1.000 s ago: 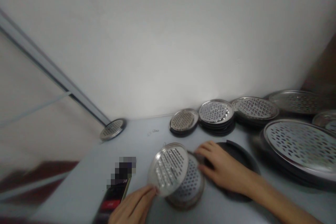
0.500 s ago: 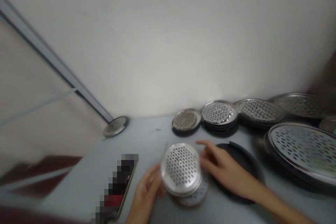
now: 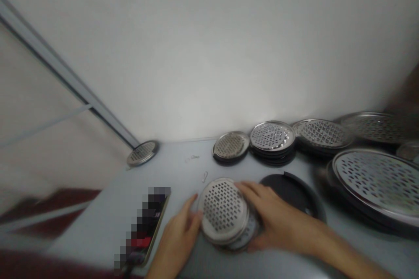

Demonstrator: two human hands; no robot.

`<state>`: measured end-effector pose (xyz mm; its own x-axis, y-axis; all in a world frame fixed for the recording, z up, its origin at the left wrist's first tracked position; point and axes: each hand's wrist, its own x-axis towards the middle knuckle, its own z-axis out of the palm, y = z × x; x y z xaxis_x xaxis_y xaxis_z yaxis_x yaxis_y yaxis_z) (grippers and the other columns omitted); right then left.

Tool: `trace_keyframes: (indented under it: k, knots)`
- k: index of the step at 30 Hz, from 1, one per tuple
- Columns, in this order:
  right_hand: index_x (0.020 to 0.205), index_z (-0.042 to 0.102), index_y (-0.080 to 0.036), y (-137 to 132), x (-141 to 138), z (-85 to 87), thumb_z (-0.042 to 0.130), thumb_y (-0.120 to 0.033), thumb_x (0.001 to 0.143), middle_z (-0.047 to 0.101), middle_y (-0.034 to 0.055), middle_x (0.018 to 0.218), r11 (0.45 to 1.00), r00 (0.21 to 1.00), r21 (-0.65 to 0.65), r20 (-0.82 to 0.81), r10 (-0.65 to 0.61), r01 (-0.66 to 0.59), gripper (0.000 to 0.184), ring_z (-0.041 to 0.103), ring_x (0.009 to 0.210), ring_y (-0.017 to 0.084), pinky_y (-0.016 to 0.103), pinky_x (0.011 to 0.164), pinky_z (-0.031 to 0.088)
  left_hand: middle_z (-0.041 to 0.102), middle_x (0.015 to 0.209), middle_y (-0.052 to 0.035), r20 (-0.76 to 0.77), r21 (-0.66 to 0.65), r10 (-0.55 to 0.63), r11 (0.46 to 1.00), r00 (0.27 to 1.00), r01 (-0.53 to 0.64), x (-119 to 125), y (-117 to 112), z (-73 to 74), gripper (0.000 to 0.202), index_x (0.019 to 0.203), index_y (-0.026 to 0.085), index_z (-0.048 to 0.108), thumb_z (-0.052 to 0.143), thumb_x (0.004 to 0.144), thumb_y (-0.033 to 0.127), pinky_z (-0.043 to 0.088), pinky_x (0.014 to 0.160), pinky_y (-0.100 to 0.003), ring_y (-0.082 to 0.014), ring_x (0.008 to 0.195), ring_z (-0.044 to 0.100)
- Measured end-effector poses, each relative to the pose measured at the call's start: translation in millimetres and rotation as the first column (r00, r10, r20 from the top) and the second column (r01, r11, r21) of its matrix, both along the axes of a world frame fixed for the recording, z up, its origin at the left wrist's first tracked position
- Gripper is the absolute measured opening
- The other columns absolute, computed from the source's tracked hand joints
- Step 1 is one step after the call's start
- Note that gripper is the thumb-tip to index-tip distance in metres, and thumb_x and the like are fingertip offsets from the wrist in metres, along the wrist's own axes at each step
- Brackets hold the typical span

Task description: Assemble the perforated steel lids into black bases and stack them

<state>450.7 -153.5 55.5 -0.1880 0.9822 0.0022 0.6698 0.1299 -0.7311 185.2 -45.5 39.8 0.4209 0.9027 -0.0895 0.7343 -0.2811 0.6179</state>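
Observation:
A small round perforated steel disc (image 3: 223,209) lies on top of a short stack of like discs (image 3: 248,234) on the grey table. My left hand (image 3: 178,235) presses against the disc's left rim, fingers curled around it. My right hand (image 3: 278,222) rests on the right side of the stack, fingers bent over the disc's edge. Both hands hold the stack between them.
A black round tray (image 3: 291,189) lies just right of my hands. Stacks of perforated discs (image 3: 273,137) and larger ones (image 3: 376,181) line the back and right. A phone (image 3: 145,226) lies to the left. One disc (image 3: 142,153) sits at the wall corner.
The top disc, tilted up in my left hand a second ago, has been laid flat on the stack. My right hand has closed onto the stack's right side.

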Motion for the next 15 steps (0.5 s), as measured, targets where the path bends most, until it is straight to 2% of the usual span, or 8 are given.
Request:
trace_keyframes:
  k: [2,5,7,8,11,15]
  knots:
    - [0.150,0.039,-0.021,0.9,-1.3,2.7,0.089,-0.037,0.062,0.049,0.0109,0.145,0.998,0.999,0.032,-0.002,-0.046,0.046,0.102,0.046,0.130,0.030,0.043,0.112,0.038,0.064,0.065,-0.0006,0.020,0.042,0.027,0.999,0.999,-0.028,-4.8,6.3,0.6,0.070,0.141,0.007,0.052,0.042,0.091,0.055,0.047,0.063,-0.032,-0.0229,0.061,0.062]
    - [0.124,0.059,-0.015,2.0,-4.2,6.2,0.086,-0.034,0.067,0.058,0.0110,0.125,0.995,0.994,0.029,0.043,-0.101,0.100,0.066,0.052,0.116,0.029,0.045,0.102,0.044,0.065,0.065,-0.0018,0.044,0.076,0.034,0.996,0.998,-0.037,-13.5,13.1,0.8,0.067,0.132,0.008,0.060,0.044,0.089,0.058,0.049,0.063,-0.032,-0.0232,0.062,0.063]
    - [0.111,0.063,-0.015,2.4,-6.0,6.2,0.086,-0.035,0.069,0.060,0.0114,0.121,0.996,0.994,0.025,0.067,-0.085,0.084,0.052,0.052,0.115,0.030,0.046,0.101,0.044,0.069,0.070,-0.0041,0.053,0.067,0.022,0.997,0.998,-0.026,-18.1,14.6,-0.4,0.064,0.127,0.009,0.064,0.046,0.088,0.058,0.051,0.067,-0.032,-0.0238,0.068,0.066]
    - [0.110,0.064,-0.016,2.5,-6.8,5.5,0.085,-0.036,0.069,0.060,0.0117,0.123,0.997,0.995,0.027,0.068,-0.068,0.067,0.050,0.051,0.117,0.031,0.047,0.103,0.043,0.069,0.071,-0.0044,0.057,0.046,0.017,0.999,0.998,-0.020,-19.7,14.6,-1.4,0.064,0.127,0.010,0.064,0.046,0.088,0.058,0.052,0.067,-0.032,-0.0238,0.068,0.067]
    - [0.130,0.059,-0.018,2.1,-7.9,2.6,0.084,-0.034,0.070,0.056,0.0123,0.138,0.999,0.999,0.038,0.030,-0.030,0.028,0.067,0.044,0.131,0.032,0.048,0.112,0.036,0.065,0.064,-0.0015,0.069,-0.042,0.003,0.999,0.998,0.000,-21.3,13.5,-4.2,0.068,0.131,0.009,0.059,0.045,0.090,0.060,0.050,0.058,-0.030,-0.0221,0.059,0.064]
    - [0.154,0.037,-0.021,1.0,-6.3,0.5,0.081,-0.028,0.071,0.045,0.0116,0.154,0.999,0.999,0.041,-0.031,-0.022,0.023,0.094,0.037,0.142,0.031,0.045,0.119,0.030,0.060,0.061,0.0009,0.095,-0.074,-0.012,0.997,0.995,0.019,-19.2,12.9,-4.7,0.069,0.129,0.008,0.059,0.046,0.088,0.061,0.046,0.052,-0.028,-0.0195,0.052,0.059]
